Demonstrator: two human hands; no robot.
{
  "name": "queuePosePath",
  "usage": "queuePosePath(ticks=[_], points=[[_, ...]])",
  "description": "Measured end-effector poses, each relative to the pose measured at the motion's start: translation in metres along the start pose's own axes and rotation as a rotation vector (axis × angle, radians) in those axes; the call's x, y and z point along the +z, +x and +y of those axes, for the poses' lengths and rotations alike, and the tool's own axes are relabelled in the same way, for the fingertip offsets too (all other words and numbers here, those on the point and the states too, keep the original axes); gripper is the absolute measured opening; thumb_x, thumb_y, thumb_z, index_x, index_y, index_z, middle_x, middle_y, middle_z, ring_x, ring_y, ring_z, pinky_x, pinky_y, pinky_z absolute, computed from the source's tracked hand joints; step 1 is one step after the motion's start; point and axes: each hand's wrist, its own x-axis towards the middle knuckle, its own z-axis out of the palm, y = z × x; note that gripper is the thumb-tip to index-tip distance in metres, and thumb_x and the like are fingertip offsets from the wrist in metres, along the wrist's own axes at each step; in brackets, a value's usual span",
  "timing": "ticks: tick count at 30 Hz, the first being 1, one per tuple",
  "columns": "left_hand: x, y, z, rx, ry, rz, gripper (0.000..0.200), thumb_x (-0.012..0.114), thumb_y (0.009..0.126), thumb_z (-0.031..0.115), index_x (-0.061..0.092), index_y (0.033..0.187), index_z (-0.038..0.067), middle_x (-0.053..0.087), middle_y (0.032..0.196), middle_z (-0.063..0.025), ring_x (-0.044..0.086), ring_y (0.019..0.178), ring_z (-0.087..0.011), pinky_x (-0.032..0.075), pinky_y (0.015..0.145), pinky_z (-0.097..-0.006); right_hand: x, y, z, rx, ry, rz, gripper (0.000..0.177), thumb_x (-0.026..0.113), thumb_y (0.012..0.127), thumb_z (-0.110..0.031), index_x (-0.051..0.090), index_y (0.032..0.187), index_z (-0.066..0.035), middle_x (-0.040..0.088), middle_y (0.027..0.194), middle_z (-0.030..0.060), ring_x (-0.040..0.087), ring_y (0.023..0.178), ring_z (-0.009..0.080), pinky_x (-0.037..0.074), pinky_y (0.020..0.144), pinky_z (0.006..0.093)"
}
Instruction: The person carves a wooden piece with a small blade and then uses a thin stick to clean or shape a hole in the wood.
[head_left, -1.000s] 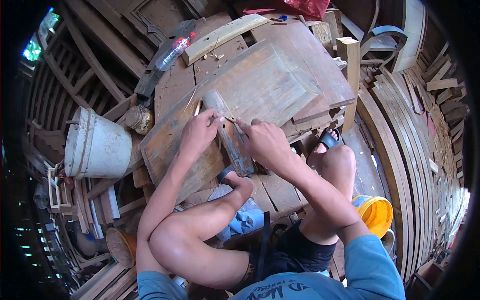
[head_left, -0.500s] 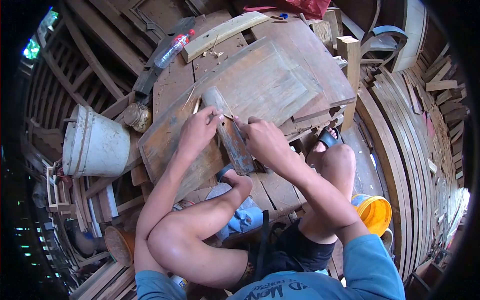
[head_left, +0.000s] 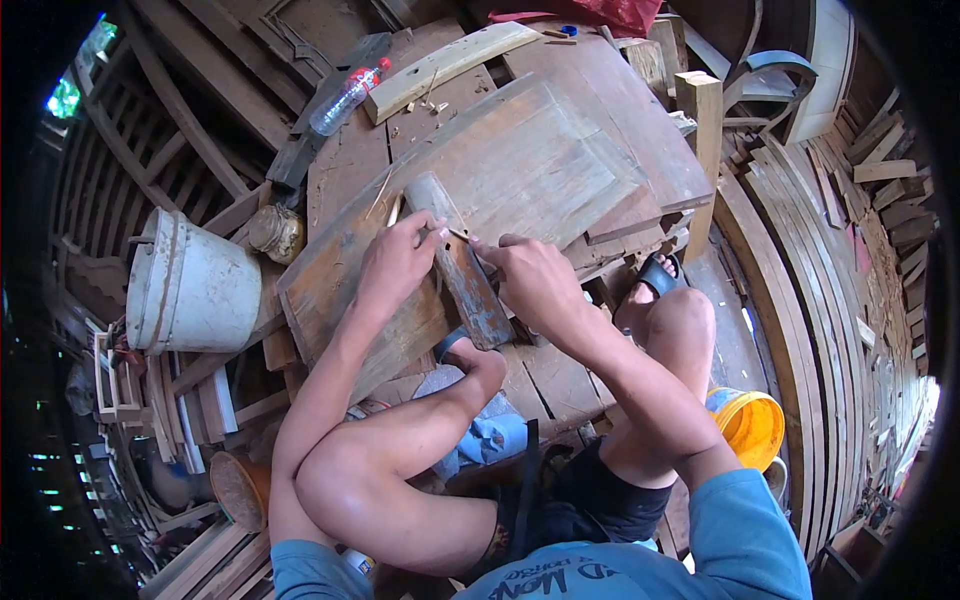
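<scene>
A thin wooden stick spans the small gap between my hands. My left hand is closed in a pinch on its left end. My right hand is closed around the other end, its fingers curled so that the grip is partly hidden. Under both hands a worn wooden bar with small dark holes lies slantwise. It rests on a weathered wooden panel. Beside my left fingers a pale, narrow piece of wood sticks up.
A plastic bottle lies near a pale wooden slat at the back. To the left stand a white bucket and a dusty jar. A yellow bucket is by my right knee. Stacked planks line the right side.
My right hand has shifted slightly right, and more of the thin stick shows between my fingers. My left hand stays almost in place.
</scene>
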Motion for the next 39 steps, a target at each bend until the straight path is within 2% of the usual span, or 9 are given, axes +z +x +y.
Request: queuePosePath(ticks=[11, 14, 21, 23, 27, 30, 33, 35, 39], points=[[0.001, -0.001, 0.0, 0.012, -0.029, 0.015, 0.025, 0.063, 0.09, 0.029, 0.067, 0.105, 0.01, 0.056, 0.06, -0.0166, 0.056, 0.056, -0.0317, 0.042, 0.057, -0.0419, -0.007, 0.003, -0.012, 0.053, -0.142, -0.064, 0.048, 0.056, 0.08, -0.005, 0.063, 0.127, -0.015, 0.063, 0.087, 0.0144, 0.066, 0.074, 0.0334, 0.053, 0.064, 0.0428], [-0.005, -0.002, 0.011, -0.059, -0.037, -0.035, 0.025, 0.065, 0.092, 0.025, 0.064, 0.103, 0.002, 0.056, 0.067, -0.0101, 0.051, 0.062, -0.0152, 0.043, 0.061, -0.0328, -0.009, 0.004, -0.013, 0.078, -0.17, -0.099, 0.048, 0.056, 0.081, -0.006, 0.06, 0.129, -0.012, 0.063, 0.087, 0.0152, 0.066, 0.074, 0.0341, 0.054, 0.064, 0.0428], [-0.005, -0.002, 0.013, -0.078, 0.005, -0.057, 0.024, 0.065, 0.091, 0.024, 0.064, 0.103, 0.002, 0.053, 0.065, -0.0088, 0.046, 0.06, -0.0134, 0.041, 0.059, -0.0328, -0.005, 0.005, -0.016, -0.016, -0.194, -0.029, 0.028, 0.053, 0.09, -0.011, 0.062, 0.113, 0.002, 0.066, 0.087, 0.0174, 0.07, 0.072, 0.0326, 0.056, 0.058, 0.0396], [0.006, 0.003, -0.006, 0.043, -0.034, 0.018, 0.025, 0.063, 0.09, 0.027, 0.065, 0.103, 0.006, 0.055, 0.061, -0.0187, 0.055, 0.057, -0.0357, 0.042, 0.057, -0.0442, -0.004, 0.002, -0.015, -0.024, -0.199, -0.022, 0.028, 0.053, 0.09, -0.01, 0.062, 0.113, 0.003, 0.067, 0.087, 0.0173, 0.07, 0.072, 0.0321, 0.056, 0.058, 0.0389], [-0.002, 0.0, 0.006, 0.048, -0.043, 0.036, 0.024, 0.062, 0.09, 0.027, 0.065, 0.103, 0.006, 0.056, 0.061, -0.0184, 0.055, 0.057, -0.0361, 0.042, 0.057, -0.0445, -0.006, 0.005, -0.021, -0.023, -0.216, -0.039, 0.029, 0.055, 0.088, -0.008, 0.061, 0.113, 0.005, 0.066, 0.087, 0.017, 0.07, 0.072, 0.0311, 0.057, 0.059, 0.0377], [-0.005, -0.001, 0.016, -0.086, 0.044, -0.08, 0.022, 0.064, 0.092, 0.021, 0.063, 0.101, 0.001, 0.063, 0.075, -0.0135, 0.055, 0.063, -0.0196, 0.045, 0.063, -0.0341, -0.005, 0.003, -0.02, -0.026, -0.243, -0.049, 0.03, 0.059, 0.084, -0.007, 0.061, 0.111, 0.005, 0.066, 0.087, 0.0175, 0.07, 0.073, 0.0303, 0.057, 0.06, 0.0371], [0.0, 0.0, 0.001, 0.0, -0.012, -0.01, 0.023, 0.064, 0.092, 0.021, 0.064, 0.102, 0.001, 0.068, 0.084, -0.0161, 0.063, 0.073, -0.0223, 0.049, 0.07, -0.0344, -0.007, 0.004, -0.023, -0.009, -0.203, -0.045, 0.027, 0.059, 0.083, -0.006, 0.062, 0.108, 0.005, 0.066, 0.087, 0.0184, 0.07, 0.073, 0.0304, 0.057, 0.059, 0.0371], [0.005, 0.002, -0.004, 0.064, -0.009, 0.03, 0.024, 0.062, 0.091, 0.027, 0.065, 0.103, 0.007, 0.059, 0.064, -0.0197, 0.061, 0.063, -0.0365, 0.046, 0.06, -0.043, -0.003, 0.005, -0.023, -0.02, -0.22, -0.028, 0.024, 0.059, 0.083, -0.007, 0.062, 0.104, 0.005, 0.066, 0.088, 0.0186, 0.071, 0.073, 0.0307, 0.057, 0.059, 0.037], [0.005, 0.002, -0.01, 0.111, -0.039, 0.077, 0.024, 0.062, 0.091, 0.027, 0.065, 0.103, 0.007, 0.059, 0.064, -0.0196, 0.061, 0.063, -0.036, 0.045, 0.06, -0.043, -0.006, 0.003, -0.024, 0.016, -0.199, -0.05, 0.024, 0.058, 0.084, -0.009, 0.062, 0.103, 0.005, 0.067, 0.089, 0.0184, 0.071, 0.073, 0.0307, 0.058, 0.06, 0.0369]])
